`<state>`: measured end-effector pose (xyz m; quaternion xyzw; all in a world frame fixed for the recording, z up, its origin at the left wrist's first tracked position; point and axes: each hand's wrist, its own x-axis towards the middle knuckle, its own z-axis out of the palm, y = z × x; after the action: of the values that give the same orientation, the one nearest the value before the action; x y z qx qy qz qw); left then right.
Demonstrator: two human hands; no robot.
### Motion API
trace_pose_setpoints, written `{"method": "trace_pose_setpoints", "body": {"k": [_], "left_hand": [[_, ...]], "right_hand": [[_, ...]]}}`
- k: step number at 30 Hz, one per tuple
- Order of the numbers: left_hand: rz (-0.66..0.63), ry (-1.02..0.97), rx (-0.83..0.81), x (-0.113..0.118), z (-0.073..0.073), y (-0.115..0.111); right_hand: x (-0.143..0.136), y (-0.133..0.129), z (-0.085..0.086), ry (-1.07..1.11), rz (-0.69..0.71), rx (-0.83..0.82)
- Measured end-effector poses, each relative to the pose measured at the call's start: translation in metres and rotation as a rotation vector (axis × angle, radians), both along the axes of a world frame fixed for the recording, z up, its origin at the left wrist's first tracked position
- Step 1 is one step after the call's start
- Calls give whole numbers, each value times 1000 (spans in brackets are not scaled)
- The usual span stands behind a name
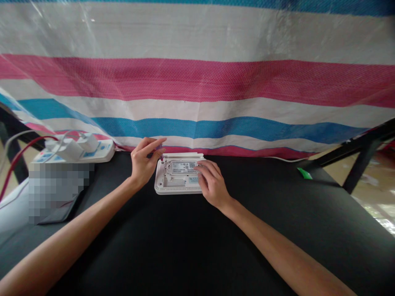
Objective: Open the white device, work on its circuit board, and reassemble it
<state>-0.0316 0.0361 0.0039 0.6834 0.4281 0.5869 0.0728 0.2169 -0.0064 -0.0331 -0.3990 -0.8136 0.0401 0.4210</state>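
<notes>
A white plastic device (173, 188), like a router, lies flat with its labelled, vented side up and a white bar along its far edge. My left hand (144, 161) is at its far left corner, fingers pinched on a small purple, partly see-through tool (161, 155) held upright over that corner. The tool's tip is too small to make out. My right hand (212, 181) rests on the device's right side, thumb and fingertips on its surface, covering the right end.
A white power strip (106, 151) with plugs and cables sits at the far left, with a blurred-out dark-edged object (58, 197) before it. A green scrap (305, 173) lies on the black table (296, 209) at right. A striped sheet (197, 82) hangs behind.
</notes>
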Motion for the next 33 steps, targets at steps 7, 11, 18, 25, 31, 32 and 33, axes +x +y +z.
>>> {"method": "trace_pose_setpoints", "body": {"k": [7, 11, 18, 25, 31, 32, 33], "left_hand": [[-100, -23, -84, -1, -2, 0], [43, -10, -3, 0, 0, 0], [-167, -43, -72, 0, 1, -1], [59, -14, 29, 0, 0, 0], [-119, -12, -48, -3, -2, 0], [-122, 1, -42, -2, -1, -1], [-103, 18, -25, -1, 0, -1]], "right_hand": [[0, 1, -1, -2, 2, 5], [0, 0, 0, -5, -8, -15], [1, 0, 1, -20, -14, -23], [0, 1, -1, -6, -12, 3], [0, 1, -1, -8, -8, -13], [0, 1, 0, -5, -8, -14], [0, 1, 0, -2, -8, -13]]}}
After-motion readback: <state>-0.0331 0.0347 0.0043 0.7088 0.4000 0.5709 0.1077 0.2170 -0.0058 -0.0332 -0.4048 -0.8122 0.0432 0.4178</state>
